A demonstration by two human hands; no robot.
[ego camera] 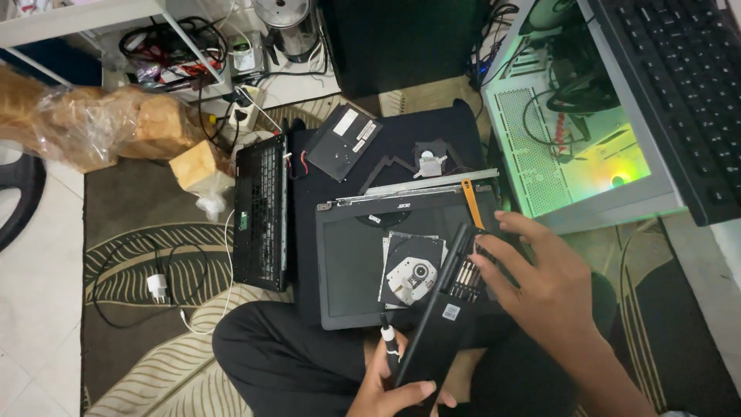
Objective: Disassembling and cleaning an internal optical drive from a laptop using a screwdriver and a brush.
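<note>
My left hand (pixel 390 386) grips the lower end of a long black screwdriver-bit case (pixel 441 320) and also pinches a black screwdriver handle (pixel 388 340). My right hand (pixel 540 282) reaches over the case's open upper end, fingertips on the row of metal bits (pixel 465 276). Under the case lies a dark laptop lid panel (pixel 347 262) with an optical disc drive (pixel 413 268) resting on it. An orange pry tool (pixel 472 202) lies at the panel's upper right.
A laptop keyboard base (pixel 261 212) stands to the left, a black battery pack (pixel 344 142) behind. An open lit computer case (pixel 575 147) and a keyboard (pixel 679 85) sit at right. White charger (pixel 157 287), bagged bread (pixel 85 123) and tangled cables (pixel 177 54) at left. My crossed legs (pixel 285 363) are below.
</note>
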